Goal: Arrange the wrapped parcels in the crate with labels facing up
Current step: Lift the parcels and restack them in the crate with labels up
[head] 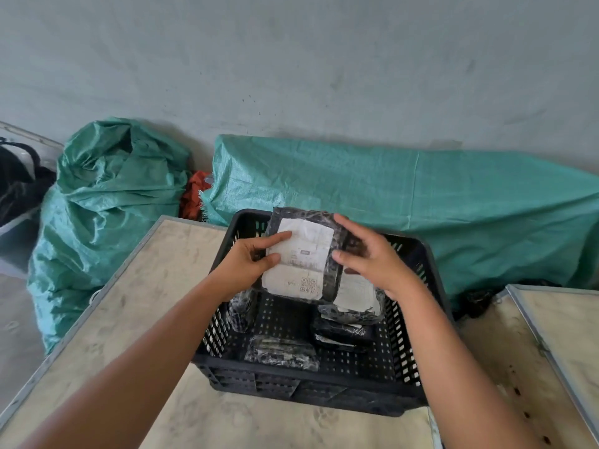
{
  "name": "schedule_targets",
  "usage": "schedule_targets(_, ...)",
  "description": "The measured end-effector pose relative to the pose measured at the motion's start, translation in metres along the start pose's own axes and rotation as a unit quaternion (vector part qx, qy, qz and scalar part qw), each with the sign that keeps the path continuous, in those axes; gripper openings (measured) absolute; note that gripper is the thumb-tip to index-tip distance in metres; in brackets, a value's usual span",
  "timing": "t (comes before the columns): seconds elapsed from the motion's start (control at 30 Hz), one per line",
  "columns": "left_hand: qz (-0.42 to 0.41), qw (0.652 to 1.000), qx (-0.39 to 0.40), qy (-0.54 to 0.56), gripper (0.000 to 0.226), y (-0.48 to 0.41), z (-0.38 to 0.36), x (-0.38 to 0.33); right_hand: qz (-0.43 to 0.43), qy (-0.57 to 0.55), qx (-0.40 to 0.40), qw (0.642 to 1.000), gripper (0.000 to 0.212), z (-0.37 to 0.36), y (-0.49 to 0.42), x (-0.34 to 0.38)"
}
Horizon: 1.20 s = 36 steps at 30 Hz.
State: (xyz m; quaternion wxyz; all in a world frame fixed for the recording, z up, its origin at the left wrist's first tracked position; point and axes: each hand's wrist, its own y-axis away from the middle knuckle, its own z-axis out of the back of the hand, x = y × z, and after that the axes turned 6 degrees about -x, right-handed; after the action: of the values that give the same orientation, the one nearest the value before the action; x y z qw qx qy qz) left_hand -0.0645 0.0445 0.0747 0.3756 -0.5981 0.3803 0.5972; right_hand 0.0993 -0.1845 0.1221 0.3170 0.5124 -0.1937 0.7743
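Note:
A black perforated plastic crate (324,388) stands on the table in front of me. Above its far half I hold a black wrapped parcel (303,254) with a white label facing me. My left hand (249,259) grips its left edge, thumb on the label. My right hand (368,254) holds its right edge. Inside the crate, a parcel with its label up (355,296) lies at the right, partly hidden by the held parcel. A dark parcel (340,333) lies below it, another (282,353) sits at the near wall, and one (241,311) leans at the left wall.
The crate rests on a pale worn table (129,303) with a metal rim. A second table (551,351) stands to the right. Green woven sacks (107,205) (421,202) lie on the floor against the grey wall behind, with red fabric (194,199) between them.

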Motion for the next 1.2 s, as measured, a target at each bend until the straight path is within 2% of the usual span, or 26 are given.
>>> schedule_targets(0.1,0.041,0.998,-0.033,-0.035,0.052,-0.016,-0.005,0.02,-0.021,0.093,0.024,0.995,0.092,-0.032,-0.008,-0.029)
schedule_targets(0.17,0.079,0.993,-0.041,-0.081,0.049,-0.025,-0.007,0.035,-0.052,0.112,0.029,0.992,0.096,-0.052,-0.019,-0.046)
schedule_targets(0.33,0.178,0.95,-0.005,-0.257,0.058,-0.039,-0.012,0.066,-0.118,0.14,0.049,0.982,0.105,-0.081,-0.047,-0.068)
schedule_targets(0.43,0.194,0.924,0.049,-0.327,0.08,-0.046,-0.002,0.073,-0.142,0.164,0.081,0.973,0.112,-0.095,-0.062,-0.076)
schedule_targets(0.53,0.203,0.87,0.155,-0.422,0.113,-0.052,0.001,0.072,-0.18,0.169,0.092,0.965,0.112,-0.106,-0.069,-0.087)
schedule_targets(0.63,0.215,0.84,0.15,-0.476,0.12,-0.052,-0.017,0.08,-0.224,0.176,0.077,0.955,0.109,-0.117,-0.072,-0.097)
schedule_targets(0.67,0.23,0.845,0.128,-0.465,0.12,-0.051,-0.024,0.084,-0.234,0.187,0.067,0.952,0.106,-0.122,-0.073,-0.097)
schedule_targets(0.77,0.277,0.86,0.061,-0.425,0.118,-0.051,-0.033,0.095,-0.237,0.217,0.04,0.946,0.091,-0.144,-0.078,-0.097)
schedule_targets(0.87,0.304,0.857,0.007,-0.416,0.107,-0.054,-0.04,0.102,-0.263,0.22,0.054,0.938,0.09,-0.157,-0.077,-0.11)
schedule_targets(0.93,0.313,0.852,-0.001,-0.421,0.085,-0.049,-0.045,0.108,-0.314,0.156,0.037,0.936,0.06,-0.164,-0.071,-0.119)
schedule_targets(0.97,0.306,0.839,0.018,-0.45,0.07,-0.047,-0.046,0.116,-0.343,0.112,0.009,0.933,0.051,-0.167,-0.067,-0.123)
schedule_targets(1.0,0.298,0.814,0.047,-0.497,0.057,-0.049,-0.046,0.124,-0.355,0.098,-0.014,0.93,0.053,-0.173,-0.065,-0.131)
schedule_targets(1.03,0.285,0.813,0.052,-0.505,0.051,-0.048,-0.047,0.128,-0.362,0.097,-0.039,0.926,0.055,-0.177,-0.064,-0.135)
schedule_targets(1.07,0.291,0.791,0.068,-0.534,0.05,-0.047,-0.046,0.131,-0.364,0.09,-0.056,0.925,0.05,-0.179,-0.06,-0.136)
schedule_targets(1.1,0.29,0.792,0.052,-0.534,0.05,-0.048,-0.046,0.136,-0.373,0.081,-0.062,0.922,0.041,-0.181,-0.058,-0.14)
schedule_targets(1.13,0.279,0.751,0.088,-0.591,0.05,-0.05,-0.046,0.14,-0.385,0.057,-0.056,0.919,0.03,-0.181,-0.057,-0.141)
schedule_targets(1.2,0.243,0.721,0.134,-0.635,0.047,-0.044,-0.044,0.14,-0.419,0.012,-0.057,0.906,0.024,-0.183,-0.058,-0.144)
